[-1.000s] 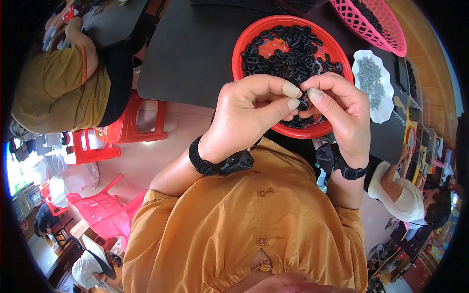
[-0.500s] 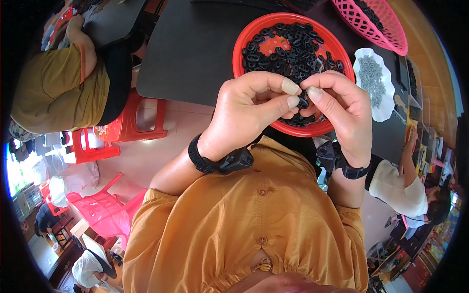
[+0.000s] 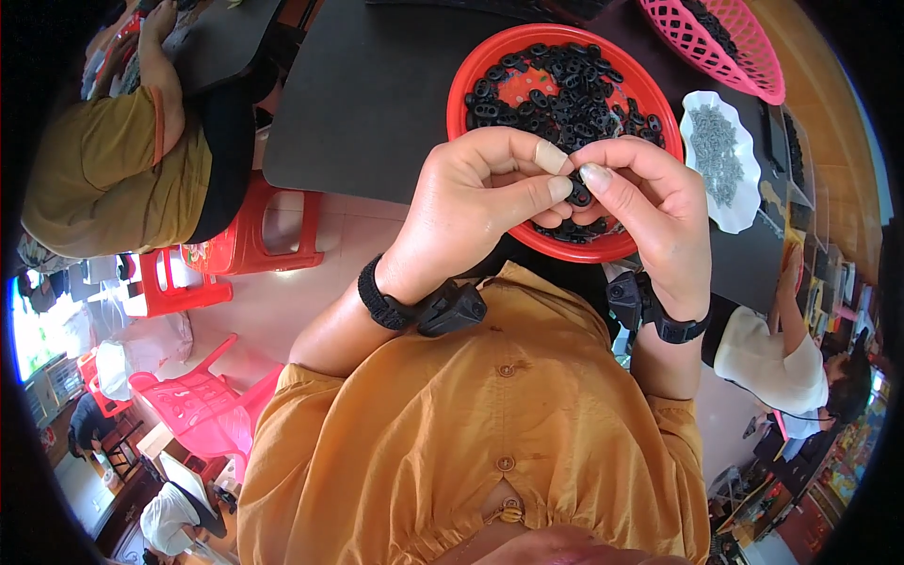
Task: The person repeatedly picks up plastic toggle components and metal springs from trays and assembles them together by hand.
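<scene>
Between my fingertips is a small black oval plastic piece with holes (image 3: 579, 193). My left hand (image 3: 494, 188) pinches it from one side, with a tan wrap on the index finger. From the other side my right hand (image 3: 645, 188) grips it with thumb and index finger, the tips of both hands nearly touching. Both hands are over the near part of a red round basin (image 3: 463, 75), which holds many loose black oval pieces (image 3: 574, 80) of the same kind. My fingers cover part of the held piece.
Right of the basin is a white scalloped dish (image 3: 744, 202) of small grey-clear parts (image 3: 716, 151). A pink lattice basket (image 3: 767, 71) with black pieces stands at the far right. The dark table (image 3: 367, 104) extends left. Another person (image 3: 113, 169) sits at left; a person (image 3: 767, 367) is at right.
Both hands have shifted slightly to the left and away from me, still pinching the black piece. More of its holed face now shows between my fingers.
</scene>
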Available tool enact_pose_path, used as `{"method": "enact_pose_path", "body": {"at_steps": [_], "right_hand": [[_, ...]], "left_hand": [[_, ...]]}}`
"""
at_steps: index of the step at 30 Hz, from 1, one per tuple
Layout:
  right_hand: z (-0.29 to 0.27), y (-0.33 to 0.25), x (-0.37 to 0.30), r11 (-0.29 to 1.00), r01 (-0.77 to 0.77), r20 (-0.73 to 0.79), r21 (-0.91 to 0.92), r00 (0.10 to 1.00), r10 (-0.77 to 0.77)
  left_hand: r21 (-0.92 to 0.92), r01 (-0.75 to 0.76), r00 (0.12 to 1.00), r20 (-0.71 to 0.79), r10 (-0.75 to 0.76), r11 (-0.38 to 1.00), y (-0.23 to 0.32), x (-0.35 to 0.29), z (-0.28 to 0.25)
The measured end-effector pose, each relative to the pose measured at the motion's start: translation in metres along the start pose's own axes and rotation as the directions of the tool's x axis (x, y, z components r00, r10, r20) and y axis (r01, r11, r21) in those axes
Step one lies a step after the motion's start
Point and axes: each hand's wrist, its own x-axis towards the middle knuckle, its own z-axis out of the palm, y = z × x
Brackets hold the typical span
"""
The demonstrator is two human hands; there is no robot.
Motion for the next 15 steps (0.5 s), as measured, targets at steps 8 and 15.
{"method": "enact_pose_path", "body": {"at_steps": [8,15], "right_hand": [[-0.0033,0.0021,0.0004,0.999,-0.039,-0.011,0.034,0.999,0.040],[-0.0045,0.0004,0.0016,0.999,-0.052,0.019,0.017,0.998,0.052]], "left_hand": [[-0.004,-0.013,1.000,0.002,0.013,1.000,-0.0007,0.0004,0.0012],[0.029,-0.038,0.999,0.009,0.038,0.999,-0.0020,-0.0005,0.0026]]}}
